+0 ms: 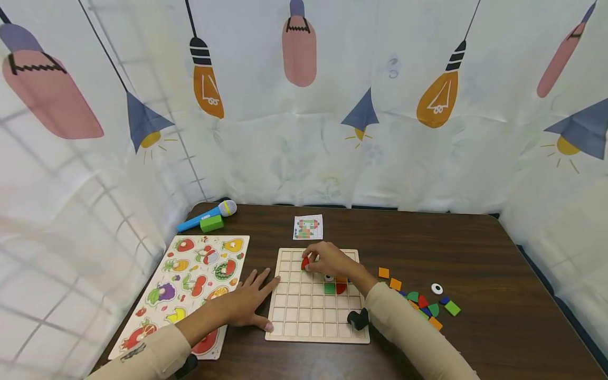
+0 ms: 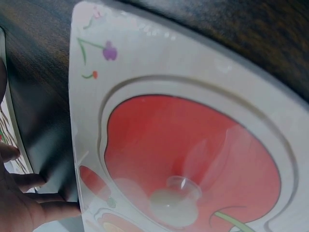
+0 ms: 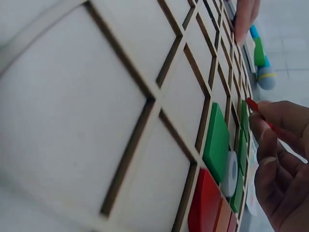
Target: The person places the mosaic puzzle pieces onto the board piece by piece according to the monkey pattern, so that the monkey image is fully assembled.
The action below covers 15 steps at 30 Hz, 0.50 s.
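My right hand (image 1: 328,259) pinches a small red piece (image 1: 305,263) between thumb and fingers, over the upper left part of a wooden grid board (image 1: 296,316). In the right wrist view the red piece (image 3: 253,105) is held at the board's far edge. Green pieces (image 3: 217,140), a white ring (image 3: 231,173) and a red piece (image 3: 203,200) sit in the board's cells. My left hand (image 1: 249,302) lies with fingers spread along the board's left edge, its thumb touching the lower left corner. In the left wrist view the left hand (image 2: 24,205) is partly cut off.
Loose coloured pieces (image 1: 423,302) and a white ring (image 1: 436,288) are scattered right of the board. A printed pattern card (image 1: 308,227) lies behind it. A fruit puzzle board (image 1: 199,274) is on the left, with a toy microphone (image 1: 206,215) and a green block (image 1: 211,224) behind.
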Motion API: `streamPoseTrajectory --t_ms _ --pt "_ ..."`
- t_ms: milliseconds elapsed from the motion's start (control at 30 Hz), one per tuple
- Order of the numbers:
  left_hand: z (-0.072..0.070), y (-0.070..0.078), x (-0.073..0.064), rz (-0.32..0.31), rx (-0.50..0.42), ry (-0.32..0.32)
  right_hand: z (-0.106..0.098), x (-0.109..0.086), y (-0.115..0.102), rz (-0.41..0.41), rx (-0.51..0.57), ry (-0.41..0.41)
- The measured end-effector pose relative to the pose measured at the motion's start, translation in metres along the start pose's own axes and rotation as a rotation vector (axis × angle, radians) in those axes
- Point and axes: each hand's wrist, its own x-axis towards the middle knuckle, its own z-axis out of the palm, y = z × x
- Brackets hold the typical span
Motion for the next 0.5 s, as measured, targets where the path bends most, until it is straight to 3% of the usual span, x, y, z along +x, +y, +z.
streamPoseTrajectory --t_ms 267,500 --pt "0.0 -0.001 0.0 -0.001 0.005 0.0 0.011 0.015 -0.007 -0.014 -0.045 0.02" --pt "0.002 -0.003 0.001 -0.003 0.004 -0.005 0.012 0.017 -0.007 0.051 -0.072 0.026"
